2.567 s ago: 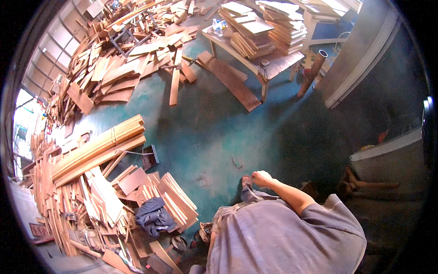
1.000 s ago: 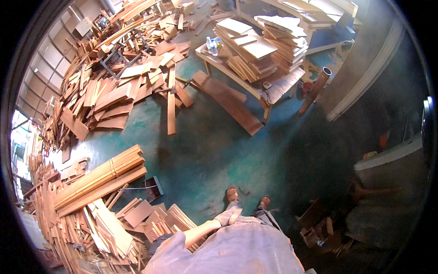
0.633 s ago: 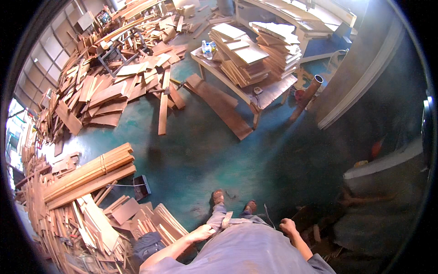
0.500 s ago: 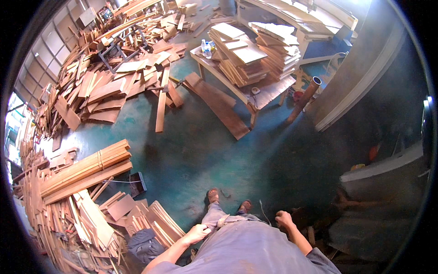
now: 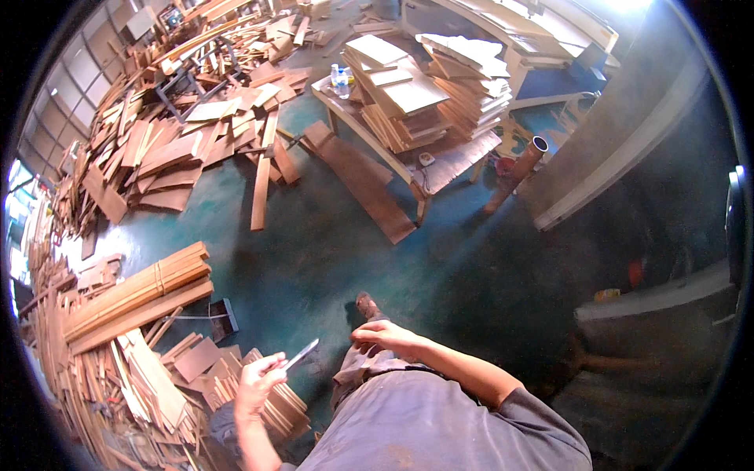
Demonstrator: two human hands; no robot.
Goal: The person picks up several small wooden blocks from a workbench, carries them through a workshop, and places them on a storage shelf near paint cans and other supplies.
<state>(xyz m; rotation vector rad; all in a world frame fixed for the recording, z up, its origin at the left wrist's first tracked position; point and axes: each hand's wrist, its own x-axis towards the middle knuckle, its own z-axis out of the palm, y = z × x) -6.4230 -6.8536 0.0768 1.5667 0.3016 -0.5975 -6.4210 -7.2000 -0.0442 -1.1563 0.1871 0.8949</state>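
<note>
My left hand [image 5: 261, 382] is raised to the left of my body, its fingers closed around one end of a slim silvery flat object [image 5: 301, 355]. The object's free end points up and to the right; its exact kind is too small to tell. My right hand [image 5: 383, 336] reaches across in front of my waist, fingers stretched out, near my trousers. I see nothing held in it. One sandalled foot [image 5: 366, 304] shows on the floor beyond my hands.
A bundle of wooden strips [image 5: 141, 294] lies at the left above loose boards, beside a dustpan [image 5: 224, 318]. Scrap wood [image 5: 169, 157] is heaped at far left. Ahead, a table [image 5: 463, 166] carries stacked panels [image 5: 408, 90]; a brown tube [image 5: 517, 174] leans nearby.
My left hand has lifted and moved left, bringing the slim silvery object into view. My right hand has swung left from my side across my waist, its fist loosened.
</note>
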